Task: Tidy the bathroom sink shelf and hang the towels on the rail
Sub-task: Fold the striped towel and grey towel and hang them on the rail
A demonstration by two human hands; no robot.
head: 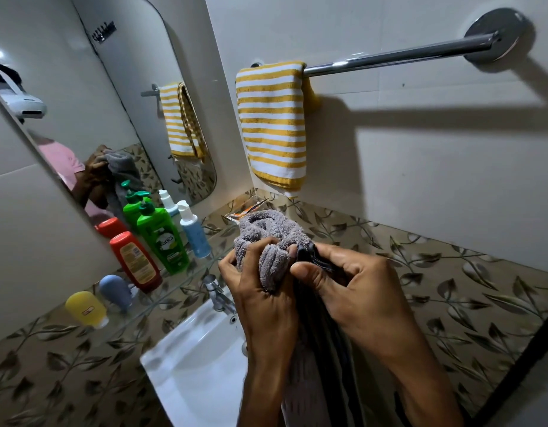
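A grey towel [268, 231] is bunched up above the sink, its lower part hanging down between my forearms. My left hand [260, 288] grips the crumpled bulk of it. My right hand [343, 282] pinches its dark edge just to the right. A yellow-and-white striped towel [272, 124] hangs folded over the left end of the chrome rail [399, 55] on the wall. On the glass shelf [174, 288] under the mirror stand a green pump bottle [163, 238], a red bottle [134, 261], a blue bottle with a white cap [192, 231], a grey-blue tube [115, 291] and a yellow tube [86, 308].
A white sink [192, 359] with a chrome tap [217, 294] lies below the shelf. An orange sachet [245, 211] lies at the shelf's far corner behind the grey towel. The mirror [91, 118] reflects the bottles and the person. The rail right of the striped towel is bare.
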